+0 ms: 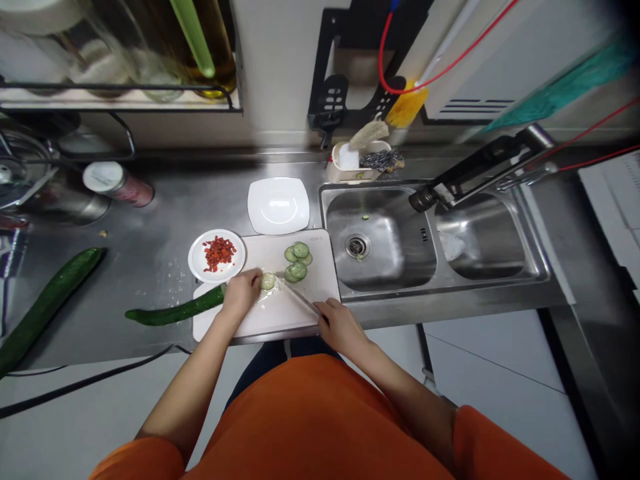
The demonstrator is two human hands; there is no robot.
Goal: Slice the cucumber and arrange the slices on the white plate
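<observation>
Along the near edge of the steel tabletop (150, 247) lies a white cutting board (324, 267), its right edge beside the sink (377, 283). Over the board's left half, the left hand (243, 293) has its fingers curled around the cut end of a partly sliced cucumber (175, 313), whose tail reaches past the board's left edge. Near the right near corner, the right hand (343, 325) has its fingers closed around the handle of a knife (301, 300), blade pointing toward a single cucumber slice (268, 281). More slices (299, 251) are grouped toward the far right corner. A round plate (195, 257) of red pieces (219, 254) sits at the far left corner.
</observation>
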